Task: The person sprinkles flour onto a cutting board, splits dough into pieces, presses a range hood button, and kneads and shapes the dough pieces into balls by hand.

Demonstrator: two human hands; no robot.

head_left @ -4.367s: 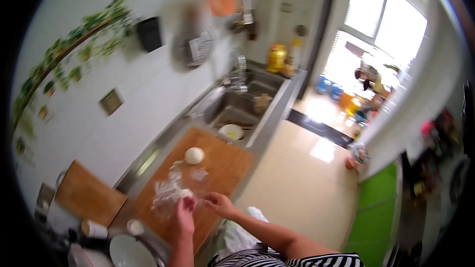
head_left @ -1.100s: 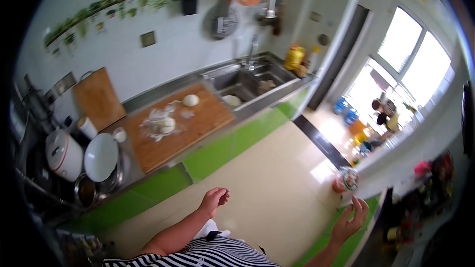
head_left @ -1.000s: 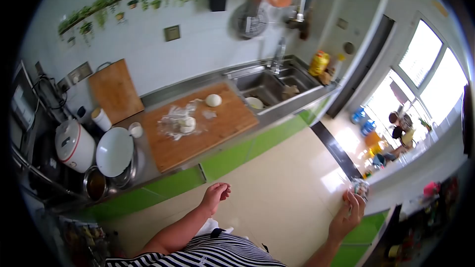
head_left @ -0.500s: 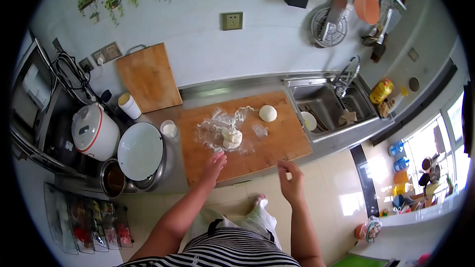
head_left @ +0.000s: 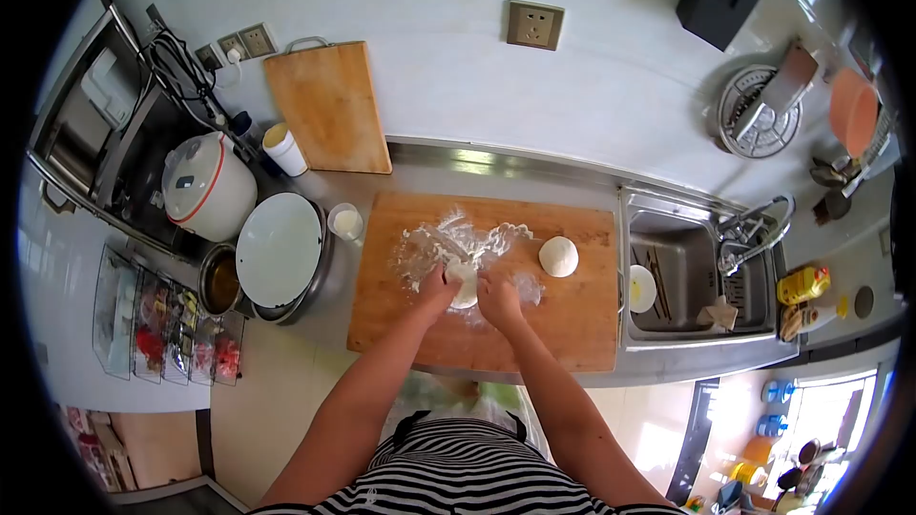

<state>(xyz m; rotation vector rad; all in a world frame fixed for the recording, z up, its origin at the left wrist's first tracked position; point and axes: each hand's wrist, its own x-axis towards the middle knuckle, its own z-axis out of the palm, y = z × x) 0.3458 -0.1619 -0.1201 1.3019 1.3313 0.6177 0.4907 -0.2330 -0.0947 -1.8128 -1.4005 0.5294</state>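
Observation:
A lump of white dough point(head_left: 464, 288) lies on a floured wooden board point(head_left: 563, 343), held from both sides. My left hand point(head_left: 439, 289) is closed on its left side, with the fingertips partly hidden. My right hand point(head_left: 498, 298) grips the right side, its fingers curled in toward the dough. Loose flour point(head_left: 448, 236) is scattered on the board just beyond both hands. A second, smooth round ball of dough point(head_left: 558, 257) sits apart, on the right part of the board.
Left of the board stand a cup of white powder point(head_left: 345, 222), a wide white basin point(head_left: 280, 250), a pot of brown liquid point(head_left: 221, 283) and a white rice cooker point(head_left: 208, 188). Another cutting board point(head_left: 329, 110) leans on the wall. At right is a sink point(head_left: 668, 229) holding a bowl and chopsticks.
Both hands have come forward and together from the board's near edge and now hold the dough lump. My view has shifted, so the board appears lower and more level.

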